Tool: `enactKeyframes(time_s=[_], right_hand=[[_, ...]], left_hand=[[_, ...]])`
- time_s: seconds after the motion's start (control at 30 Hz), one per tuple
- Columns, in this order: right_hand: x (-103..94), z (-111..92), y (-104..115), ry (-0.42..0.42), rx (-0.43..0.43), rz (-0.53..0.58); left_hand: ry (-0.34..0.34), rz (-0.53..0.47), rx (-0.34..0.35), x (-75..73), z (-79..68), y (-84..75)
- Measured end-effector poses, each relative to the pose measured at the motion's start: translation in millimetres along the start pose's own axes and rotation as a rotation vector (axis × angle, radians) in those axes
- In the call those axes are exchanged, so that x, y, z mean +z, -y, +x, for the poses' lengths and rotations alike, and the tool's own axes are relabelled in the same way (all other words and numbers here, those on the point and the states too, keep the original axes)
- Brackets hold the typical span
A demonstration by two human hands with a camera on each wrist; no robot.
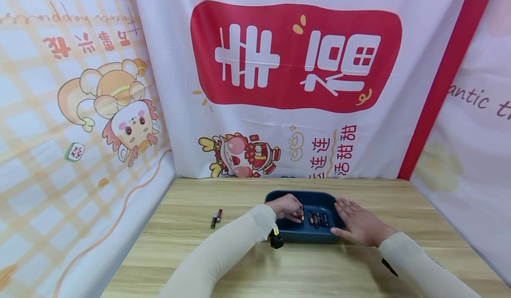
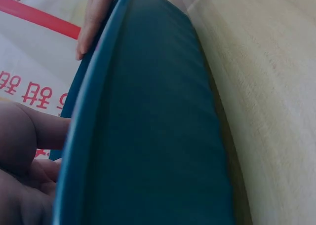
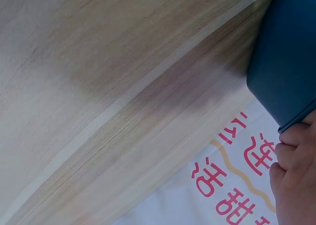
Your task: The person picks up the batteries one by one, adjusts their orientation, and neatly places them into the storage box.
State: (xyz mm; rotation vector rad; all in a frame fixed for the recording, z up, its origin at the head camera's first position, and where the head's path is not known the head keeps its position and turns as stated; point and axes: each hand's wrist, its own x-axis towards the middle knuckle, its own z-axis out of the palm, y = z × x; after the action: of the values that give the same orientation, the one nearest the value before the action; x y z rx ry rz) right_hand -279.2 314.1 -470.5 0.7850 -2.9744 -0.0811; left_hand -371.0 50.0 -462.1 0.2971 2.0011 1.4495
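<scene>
A dark blue rectangular bin (image 1: 303, 237) stands on the table with several batteries (image 1: 317, 219) lying side by side toward its right half. My left hand (image 1: 288, 208) reaches down inside the bin's left half and pinches a battery (image 1: 302, 217), of which only a copper-coloured end shows. The bin's wall (image 2: 158, 116) hides the left fingertips in the left wrist view. On the bin's right rim rests my right hand (image 1: 361, 222), its fingers extended along the edge and its thumb toward the near corner. The right wrist view shows those fingers (image 3: 296, 153) against the rim.
Left of the bin, a dark battery (image 1: 214, 221) and a red one (image 1: 219, 215) lie close together on the wooden table (image 1: 183, 253). Printed cloth hangs (image 1: 295, 147) behind the table and along both sides. A small black device (image 1: 276, 239) sits at the left wrist.
</scene>
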Motion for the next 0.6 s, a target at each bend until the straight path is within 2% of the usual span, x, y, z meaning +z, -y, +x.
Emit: enactKeyframes(time_s=[0.37, 0.6], right_hand=[[-0.7, 0, 0, 0.019, -0.007, 0.014], [-2.3, 0, 0, 0.032, -0.006, 0.018]], left_hand=[[-0.019, 0.079, 0.009, 14.1, 7.9, 5.2], [-0.094, 0.100, 0.000, 23.2, 12.0, 9.4]])
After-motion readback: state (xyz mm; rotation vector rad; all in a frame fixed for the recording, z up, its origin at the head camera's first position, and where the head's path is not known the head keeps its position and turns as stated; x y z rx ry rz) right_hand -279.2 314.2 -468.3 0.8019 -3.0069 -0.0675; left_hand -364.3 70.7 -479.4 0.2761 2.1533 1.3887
